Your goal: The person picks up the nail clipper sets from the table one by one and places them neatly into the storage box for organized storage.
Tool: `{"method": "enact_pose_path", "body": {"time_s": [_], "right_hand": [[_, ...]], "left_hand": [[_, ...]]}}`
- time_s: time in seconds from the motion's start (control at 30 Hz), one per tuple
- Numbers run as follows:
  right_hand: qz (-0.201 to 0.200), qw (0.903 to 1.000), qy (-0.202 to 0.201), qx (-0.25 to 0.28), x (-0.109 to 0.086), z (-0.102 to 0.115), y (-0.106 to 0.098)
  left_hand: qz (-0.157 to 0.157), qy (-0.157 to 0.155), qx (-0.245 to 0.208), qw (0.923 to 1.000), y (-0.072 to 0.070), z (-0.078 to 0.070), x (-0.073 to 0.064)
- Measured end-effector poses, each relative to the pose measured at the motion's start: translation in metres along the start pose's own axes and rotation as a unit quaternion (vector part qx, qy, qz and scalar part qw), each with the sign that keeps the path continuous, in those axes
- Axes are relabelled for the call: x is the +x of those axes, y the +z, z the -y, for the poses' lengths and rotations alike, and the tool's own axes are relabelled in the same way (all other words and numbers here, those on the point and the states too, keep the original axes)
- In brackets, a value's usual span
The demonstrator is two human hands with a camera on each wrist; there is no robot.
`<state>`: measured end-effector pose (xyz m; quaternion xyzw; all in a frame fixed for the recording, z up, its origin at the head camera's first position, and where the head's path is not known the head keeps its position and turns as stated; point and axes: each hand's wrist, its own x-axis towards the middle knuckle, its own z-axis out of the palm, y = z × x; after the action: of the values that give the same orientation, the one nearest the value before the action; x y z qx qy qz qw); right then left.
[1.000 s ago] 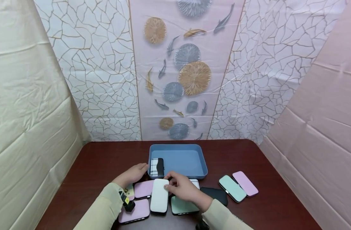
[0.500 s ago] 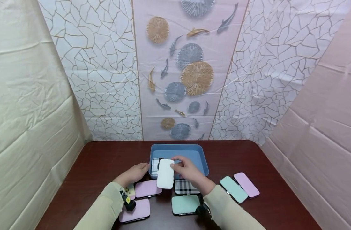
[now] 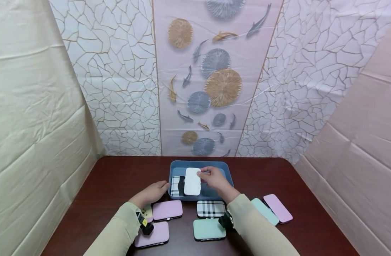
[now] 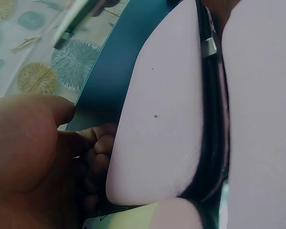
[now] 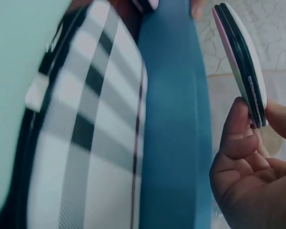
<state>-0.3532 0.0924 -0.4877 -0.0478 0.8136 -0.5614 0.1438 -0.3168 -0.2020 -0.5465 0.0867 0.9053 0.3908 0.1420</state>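
Between thumb and fingers my right hand pinches the right edge of a slim white hinged case. In the head view the case overlaps the blue tray, beside a plaid case with a black flap lying at the tray's left end. The right wrist view shows the held case edge-on, with black sides, a hinge and a pinkish underside. My left hand has its fingertips against the tray's front left corner; in the left wrist view its thumb is near the tray wall.
Before the tray lie two pink cases, a partly covered yellow-and-pink case, a plaid case and a mint case. Another mint case and a pink case lie right. Patterned cloth hangs behind.
My right hand has lifted the white case from the front of the table and carried it forward over the tray. The left hand has stayed at the tray's corner.
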Motion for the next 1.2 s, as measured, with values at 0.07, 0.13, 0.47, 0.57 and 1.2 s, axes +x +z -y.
{"method": "enact_pose_path", "body": {"time_s": [0.07,0.13,0.47,0.57,1.2], "right_hand": [[-0.005,0.9998,0.01,-0.014,0.005,-0.004,-0.002],[-0.01,0.9995,0.02,-0.024,0.01,-0.008,-0.003],[-0.023,0.9969,0.033,-0.068,0.024,-0.018,-0.002],[-0.018,0.9959,0.025,-0.085,0.025,-0.019,0.001],[-0.022,0.9888,0.036,-0.143,0.031,-0.022,0.009]], "left_hand": [[-0.005,-0.002,-0.005,1.0,0.002,0.007,0.006],[-0.01,-0.005,0.0,0.9999,0.003,0.009,0.008],[-0.002,-0.012,0.01,0.9999,-0.003,-0.013,-0.006],[-0.005,-0.01,0.011,0.9999,-0.003,-0.012,-0.005],[0.0,-0.005,-0.006,1.0,0.003,0.01,0.006]]}}
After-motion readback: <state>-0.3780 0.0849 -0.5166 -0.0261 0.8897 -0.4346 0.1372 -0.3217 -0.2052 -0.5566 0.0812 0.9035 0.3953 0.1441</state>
